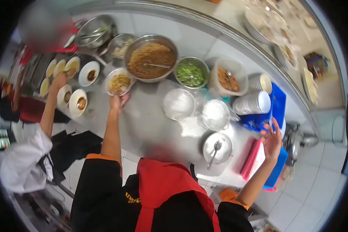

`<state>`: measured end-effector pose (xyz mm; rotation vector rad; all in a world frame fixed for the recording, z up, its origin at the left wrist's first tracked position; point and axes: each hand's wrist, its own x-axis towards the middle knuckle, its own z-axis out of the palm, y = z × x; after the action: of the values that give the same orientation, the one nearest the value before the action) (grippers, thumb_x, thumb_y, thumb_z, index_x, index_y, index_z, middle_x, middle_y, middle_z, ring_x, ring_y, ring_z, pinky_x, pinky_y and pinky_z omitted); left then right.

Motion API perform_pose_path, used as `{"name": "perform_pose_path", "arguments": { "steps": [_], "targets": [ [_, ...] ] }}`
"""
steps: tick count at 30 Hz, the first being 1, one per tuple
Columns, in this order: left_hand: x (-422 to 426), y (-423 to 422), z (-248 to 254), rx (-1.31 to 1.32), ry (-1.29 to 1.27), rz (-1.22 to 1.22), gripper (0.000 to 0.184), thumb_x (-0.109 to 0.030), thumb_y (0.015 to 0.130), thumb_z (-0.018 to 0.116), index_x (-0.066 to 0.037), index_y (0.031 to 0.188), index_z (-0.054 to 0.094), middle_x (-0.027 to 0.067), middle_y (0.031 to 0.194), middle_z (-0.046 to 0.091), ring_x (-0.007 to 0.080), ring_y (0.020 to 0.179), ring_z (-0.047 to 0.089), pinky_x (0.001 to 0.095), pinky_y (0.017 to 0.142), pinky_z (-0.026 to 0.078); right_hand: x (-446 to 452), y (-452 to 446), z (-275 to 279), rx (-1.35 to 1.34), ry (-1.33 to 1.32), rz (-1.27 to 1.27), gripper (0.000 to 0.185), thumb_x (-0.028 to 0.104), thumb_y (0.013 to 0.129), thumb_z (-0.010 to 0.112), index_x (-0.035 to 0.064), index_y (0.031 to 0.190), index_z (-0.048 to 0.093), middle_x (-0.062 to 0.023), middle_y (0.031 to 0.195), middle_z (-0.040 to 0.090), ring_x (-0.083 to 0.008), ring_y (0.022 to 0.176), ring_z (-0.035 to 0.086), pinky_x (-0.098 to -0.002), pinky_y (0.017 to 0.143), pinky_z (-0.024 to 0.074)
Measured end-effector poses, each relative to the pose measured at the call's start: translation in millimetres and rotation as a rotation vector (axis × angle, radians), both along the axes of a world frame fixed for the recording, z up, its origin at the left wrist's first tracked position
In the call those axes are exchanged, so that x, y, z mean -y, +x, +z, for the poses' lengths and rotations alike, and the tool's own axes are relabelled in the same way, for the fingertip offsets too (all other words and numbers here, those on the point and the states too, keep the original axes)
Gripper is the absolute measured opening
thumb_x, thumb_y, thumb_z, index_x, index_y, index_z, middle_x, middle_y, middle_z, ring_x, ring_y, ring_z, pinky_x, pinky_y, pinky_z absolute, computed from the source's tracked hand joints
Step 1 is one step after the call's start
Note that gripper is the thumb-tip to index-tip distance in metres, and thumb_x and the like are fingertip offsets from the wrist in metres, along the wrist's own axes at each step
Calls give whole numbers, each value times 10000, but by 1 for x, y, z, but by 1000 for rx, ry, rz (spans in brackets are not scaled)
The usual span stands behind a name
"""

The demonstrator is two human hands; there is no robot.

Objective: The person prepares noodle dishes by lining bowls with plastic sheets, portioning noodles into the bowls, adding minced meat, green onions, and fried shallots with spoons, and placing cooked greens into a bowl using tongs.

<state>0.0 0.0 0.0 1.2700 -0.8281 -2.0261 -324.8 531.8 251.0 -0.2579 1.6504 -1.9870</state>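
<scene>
My left hand [119,102] has its fingers closed at the near rim of a white bowl [119,82] filled with yellowish food. The bowl is at the counter's left part, just below a large steel bowl of brown crumbly food [151,58]. On the far right my right hand [272,141] is raised with fingers apart and nothing in them. Nearest to it are a stack of white bowls [252,103], a blue tray [277,101] and a pink-red folder-like object [251,159].
Along the back stand a steel bowl of chopped greens [191,72] and a plastic tub of shredded brown food [227,79]. Bagged white containers [179,104] and a white bowl with a spoon [217,148] lie nearer. At left, a co-worker's hand [60,80] reaches over several sauce bowls [89,73].
</scene>
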Motion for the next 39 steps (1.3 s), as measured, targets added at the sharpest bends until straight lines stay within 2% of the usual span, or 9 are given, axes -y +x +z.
{"name": "perform_pose_path", "arguments": {
  "steps": [2, 5, 14, 17, 19, 21, 23, 29, 39],
  "targets": [
    [14, 1, 3, 28, -128, 62, 406, -63, 927, 396, 61, 1306, 316, 224, 1234, 482, 345, 1041, 581, 423, 825, 571, 1, 21, 0, 22, -67, -2, 546, 359, 941, 460, 69, 1388, 340, -126, 1042, 587, -220, 819, 632, -292, 598, 543],
    [-25, 20, 34, 81, -165, 24, 383, -35, 921, 359, 100, 1279, 331, 236, 1217, 486, 351, 1040, 574, 437, 851, 561, -53, 48, -21, 130, -13, -130, 524, 344, 939, 461, 71, 1376, 365, -110, 1024, 571, -197, 821, 613, -257, 600, 527],
    [-63, 70, 146, 170, -225, -247, 475, -106, 850, 459, 72, 1280, 365, 221, 1184, 534, 334, 970, 624, 397, 796, 574, -91, 116, -83, 325, -2, -359, 472, 353, 929, 491, 69, 1301, 429, -79, 916, 595, -184, 736, 610, -254, 614, 499],
    [-77, 35, 216, 225, -297, -412, 462, -118, 839, 475, 66, 1255, 393, 220, 1158, 552, 323, 949, 638, 380, 780, 577, -80, 122, -99, 407, 161, -396, 496, 324, 904, 536, 82, 1318, 409, -92, 902, 591, -189, 737, 609, -253, 640, 502],
    [-93, -10, 256, 190, -371, -461, 428, -119, 841, 489, 82, 1212, 418, 220, 1124, 570, 311, 921, 651, 366, 758, 583, -77, 128, -134, 188, 715, -256, 563, 277, 874, 577, 82, 1354, 358, -118, 912, 588, -197, 740, 608, -271, 631, 508],
    [-96, -55, 282, 131, -413, -574, 393, -128, 850, 494, 76, 1182, 441, 213, 1133, 564, 310, 928, 647, 364, 748, 588, -88, 136, -187, -38, 933, 24, 701, 209, 863, 577, 124, 1431, 174, -156, 1016, 580, -202, 669, 620, -287, 484, 510],
    [-93, -106, 297, 26, -443, -665, 376, -128, 857, 497, 76, 1169, 448, 216, 1145, 554, 315, 927, 644, 359, 755, 589, -70, 145, -192, 303, 597, 56, 692, 138, 875, 513, 151, 1435, 108, -195, 1069, 569, -239, 719, 656, -295, 503, 544],
    [-83, -262, 333, -234, -462, -796, 408, -65, 858, 462, 170, 1179, 370, 279, 1138, 533, 339, 932, 638, 320, 840, 570, -53, 166, -212, 318, 130, -196, 655, -23, 814, 365, 174, 1403, 156, -201, 1148, 499, -341, 863, 642, -420, 607, 609],
    [-44, -376, 322, -263, -539, -824, 444, -47, 882, 351, 145, 1280, 299, 271, 1214, 502, 347, 992, 618, 338, 859, 566, -18, 198, -185, 269, 176, -88, 660, -67, 819, 326, 161, 1423, 188, -189, 1162, 500, -312, 873, 633, -433, 610, 612]
  ]
}}
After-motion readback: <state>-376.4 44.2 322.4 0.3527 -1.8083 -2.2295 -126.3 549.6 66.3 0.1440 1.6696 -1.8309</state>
